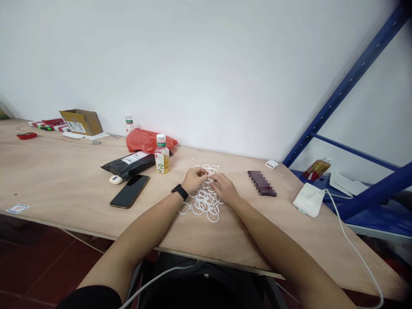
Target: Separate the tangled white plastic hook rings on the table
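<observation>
The left hand [194, 180] and right hand [225, 189] were closed, fingertips meeting to pinch what seemed a white plastic ring [210, 171] above the tangled pile of rings [206, 205], which lay between the forearms on the plywood table [64, 180].

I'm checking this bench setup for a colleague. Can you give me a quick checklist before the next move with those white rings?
1. Both hands at the rings: ok. The left hand and right hand are over the white plastic rings.
2. Rings back from the plywood table's front edge: ok.
3. Smartphone apart from the rings: ok.
4. Plastic drink bottle upright and capped: ok.
5. Black wristwatch free of the rings: cannot tell.
6. Rings separated from one another: not ok. They lie overlapping in a pile; whether any are linked cannot be seen.
</observation>
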Tool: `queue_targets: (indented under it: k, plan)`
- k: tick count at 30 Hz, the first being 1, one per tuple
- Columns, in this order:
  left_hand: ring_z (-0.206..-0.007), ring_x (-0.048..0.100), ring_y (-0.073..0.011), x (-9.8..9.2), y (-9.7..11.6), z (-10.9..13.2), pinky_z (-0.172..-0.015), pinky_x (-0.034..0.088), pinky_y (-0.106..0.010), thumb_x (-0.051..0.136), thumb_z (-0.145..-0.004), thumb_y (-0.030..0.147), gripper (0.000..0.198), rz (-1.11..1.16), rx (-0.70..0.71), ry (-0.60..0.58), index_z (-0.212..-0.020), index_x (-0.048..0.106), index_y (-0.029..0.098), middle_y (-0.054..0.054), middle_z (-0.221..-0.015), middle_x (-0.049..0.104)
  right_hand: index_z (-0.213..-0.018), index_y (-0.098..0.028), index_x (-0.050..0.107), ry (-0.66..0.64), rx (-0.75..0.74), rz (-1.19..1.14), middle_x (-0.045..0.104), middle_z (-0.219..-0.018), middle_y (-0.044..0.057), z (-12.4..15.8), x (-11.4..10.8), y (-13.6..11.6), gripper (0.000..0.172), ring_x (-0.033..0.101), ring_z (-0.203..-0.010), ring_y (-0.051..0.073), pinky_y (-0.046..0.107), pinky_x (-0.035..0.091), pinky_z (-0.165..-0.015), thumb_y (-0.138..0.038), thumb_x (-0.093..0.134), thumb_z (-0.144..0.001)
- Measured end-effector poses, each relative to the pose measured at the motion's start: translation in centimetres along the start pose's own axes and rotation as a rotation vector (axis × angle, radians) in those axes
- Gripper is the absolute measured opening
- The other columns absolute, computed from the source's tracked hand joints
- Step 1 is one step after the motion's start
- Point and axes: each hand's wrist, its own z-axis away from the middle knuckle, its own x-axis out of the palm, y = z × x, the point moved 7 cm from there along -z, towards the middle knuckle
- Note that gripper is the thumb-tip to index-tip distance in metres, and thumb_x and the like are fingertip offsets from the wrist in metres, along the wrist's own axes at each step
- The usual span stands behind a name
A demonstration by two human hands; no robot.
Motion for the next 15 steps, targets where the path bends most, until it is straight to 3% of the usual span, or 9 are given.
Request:
queue_targets:
  k: [3, 6, 10, 12, 15]
  plan:
    - [-0.056, 0.056, -0.0085, 0.0, 0.1, -0.1, -0.054, 0.043, -0.018, 0.057, -0.065, 0.009, 0.011, -0.052, 0.000, 0.001, -0.069, 0.067, 0.011, 0.001, -0.062, 0.064, -0.117, -0.022, 0.057, -0.028, 0.060, -0.025, 0.068, -0.099, 0.008, 0.0, 0.2, 0.2, 0.025, 0.064, -0.086, 0.022, 0.039, 0.055, -0.080, -0.024, 0.051, -0.093]
    - [-0.058, 0.056, -0.0091, -0.1, -0.1, -0.1, -0.058, 0.044, -0.019, 0.053, -0.066, 0.009, 0.012, -0.054, -0.001, 0.000, -0.067, 0.065, 0.011, 0.000, -0.063, 0.064, -0.114, -0.022, 0.059, -0.001, 0.118, -0.052, 0.069, -0.101, 0.008, 0.0, 0.0, 0.5, 0.023, 0.065, -0.086, 0.021, 0.038, 0.054, -0.080, -0.025, 0.051, -0.092]
    - [-0.066, 0.061, -0.0112, 0.6, -0.3, 0.1, -0.065, 0.048, -0.022, 0.057, -0.071, 0.014, 0.016, -0.052, 0.000, -0.129, -0.081, 0.069, 0.011, -0.003, -0.074, 0.069, -0.108, -0.022, 0.063, 0.071, 0.235, -0.121, 0.070, -0.100, 0.007, 0.5, -0.4, 1.8, 0.021, 0.066, -0.086, 0.020, 0.035, 0.054, -0.080, -0.026, 0.052, -0.090]
    - [-0.068, 0.061, -0.0121, 0.9, -0.5, 0.4, -0.066, 0.049, -0.023, 0.056, -0.074, 0.017, 0.019, -0.158, 0.001, -0.204, -0.084, 0.071, 0.011, -0.004, -0.077, 0.070, -0.103, -0.022, 0.065, 0.062, 0.310, -0.169, 0.071, -0.095, 0.005, 0.8, -0.3, 2.8, 0.019, 0.066, -0.081, 0.019, 0.032, 0.054, -0.076, -0.025, 0.053, -0.089]
    - [-0.070, 0.062, -0.0134, 1.0, -0.6, 0.8, -0.068, 0.048, -0.023, 0.052, -0.075, 0.018, 0.023, -0.399, 0.034, -0.274, -0.084, 0.073, 0.013, -0.004, -0.079, 0.072, -0.093, -0.022, 0.069, -0.057, 0.406, -0.180, 0.072, -0.086, 0.003, 1.3, 0.6, 4.4, 0.019, 0.066, -0.075, 0.018, 0.030, 0.052, -0.072, -0.027, 0.051, -0.089]
